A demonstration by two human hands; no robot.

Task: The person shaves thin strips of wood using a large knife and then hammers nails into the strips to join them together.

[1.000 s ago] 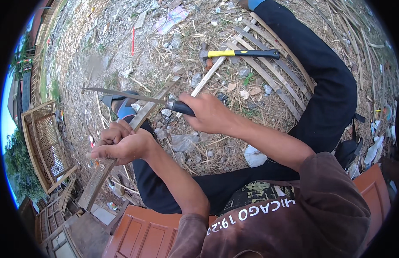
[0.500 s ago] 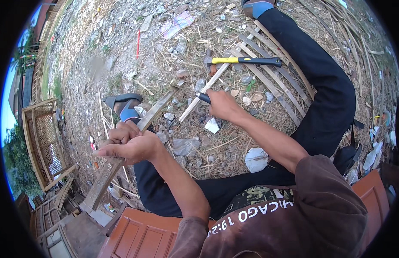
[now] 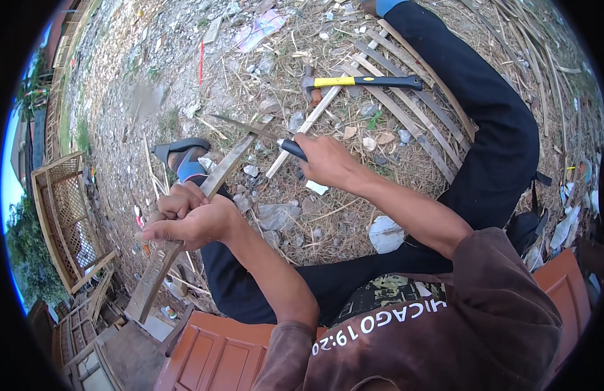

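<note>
My left hand [image 3: 196, 218] is closed around a narrow weathered wooden slat [image 3: 233, 158], which slants from the lower left up toward the middle. In my right hand [image 3: 329, 161] is a knife [image 3: 293, 149], gripped by its black handle. Its thin blade points to the upper left and crosses the slat's far end; whether it cuts into the wood I cannot tell. Beyond my right hand a hammer [image 3: 370, 81] with a yellow and black handle lies across a pale wooden strip [image 3: 306, 133] on the ground.
Several wooden slats [image 3: 412, 124] lie beside my outstretched right leg [image 3: 484, 91]. Dry grass, stones and scraps cover the ground, with a white piece [image 3: 386, 234] near my lap. A lattice panel [image 3: 69, 221] stands at the left. Reddish-brown panelled wood [image 3: 217, 352] is under me.
My right hand has moved slightly left with the knife, and more of the blade now reaches past the slat's end. My left hand keeps its grip on the slat.
</note>
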